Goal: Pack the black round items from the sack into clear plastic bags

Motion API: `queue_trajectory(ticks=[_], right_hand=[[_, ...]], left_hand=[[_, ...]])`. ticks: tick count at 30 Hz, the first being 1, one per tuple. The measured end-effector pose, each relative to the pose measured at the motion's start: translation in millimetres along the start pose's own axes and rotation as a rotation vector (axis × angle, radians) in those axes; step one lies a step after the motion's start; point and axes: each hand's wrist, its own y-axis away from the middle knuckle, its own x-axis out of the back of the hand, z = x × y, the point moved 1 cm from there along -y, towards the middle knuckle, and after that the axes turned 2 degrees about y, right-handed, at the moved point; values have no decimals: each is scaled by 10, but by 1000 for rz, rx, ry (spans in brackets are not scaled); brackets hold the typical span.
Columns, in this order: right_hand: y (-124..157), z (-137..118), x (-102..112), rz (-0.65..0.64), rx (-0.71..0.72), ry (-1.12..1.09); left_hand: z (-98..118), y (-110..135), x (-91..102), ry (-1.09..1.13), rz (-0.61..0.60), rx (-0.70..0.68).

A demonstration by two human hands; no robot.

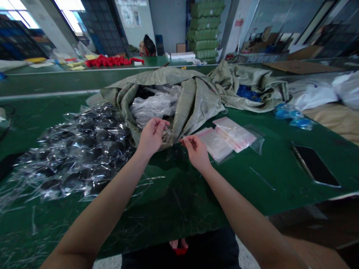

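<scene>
My left hand [151,138] is closed in a pinch at the front of the woven sack [189,101], with a thin piece of clear plastic at its fingertips. Opposite it, my right hand [197,152] pinches a reddish edge of what looks like a clear plastic bag [176,149]. The bag hangs between both hands over the dark table; its contents are hard to make out. Close to my right hand lie stacks of flat clear bags [215,144] with red-pink strips. Left of my left hand spreads a heap of dark round items in clear wrappers [84,145].
Crumpled clear plastic [154,106] fills the sack's mouth. A phone [316,164] lies on the green table [241,194] at right. Blue wrapped items [294,116] and white bags [322,91] sit farther back. Red items [112,61] lie across the far table.
</scene>
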Motion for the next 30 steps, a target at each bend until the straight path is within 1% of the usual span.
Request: queue_trajectory(ticks=[3, 5, 7, 9, 10, 12, 13, 14, 15, 17, 18, 19, 20, 21, 22, 25, 27, 30], right_hand=[[-19, 104, -26, 51, -36, -81], [-33, 151, -29, 80, -48, -90], [-46, 176, -17, 102, -63, -93], [-56, 182, 3, 118, -81, -94], [-61, 180, 14, 128, -89, -90], [-72, 170, 34, 146, -104, -74], [-78, 164, 43, 155, -112, -67], [-84, 158, 52, 165, -120, -61], [-90, 152, 60, 176, -124, -57], [-101, 143, 77, 205, -117, -31], [-105, 139, 86, 224, -109, -9], [-107, 137, 94, 243, -103, 17], [-108, 136, 102, 260, -99, 43], [-108, 136, 109, 274, -98, 67], [-106, 137, 114, 283, -96, 85], [-96, 148, 118, 271, -75, 112], [-91, 160, 120, 260, -62, 122], [-108, 175, 137, 262, -56, 126]], left_hand=[[31, -106, 107, 524, 88, 145], [63, -165, 207, 772, 113, 196], [84, -212, 327, 889, 109, 232], [92, -240, 446, 892, 70, 263], [96, -245, 496, 853, 52, 273], [111, -234, 561, 696, 27, 273], [124, -218, 569, 577, 3, 272], [138, -194, 556, 427, -54, 272], [151, -163, 523, 256, -151, 268], [165, -81, 404, -77, -417, 237], [161, -31, 327, -207, -544, 212], [149, 22, 245, -301, -641, 188], [130, 77, 160, -358, -701, 166], [106, 131, 77, -392, -716, 147], [80, 183, -1, -417, -706, 122], [13, 314, -172, -462, -574, 24], [-16, 373, -219, -463, -493, -20], [-48, 424, -192, -380, -443, -41]])
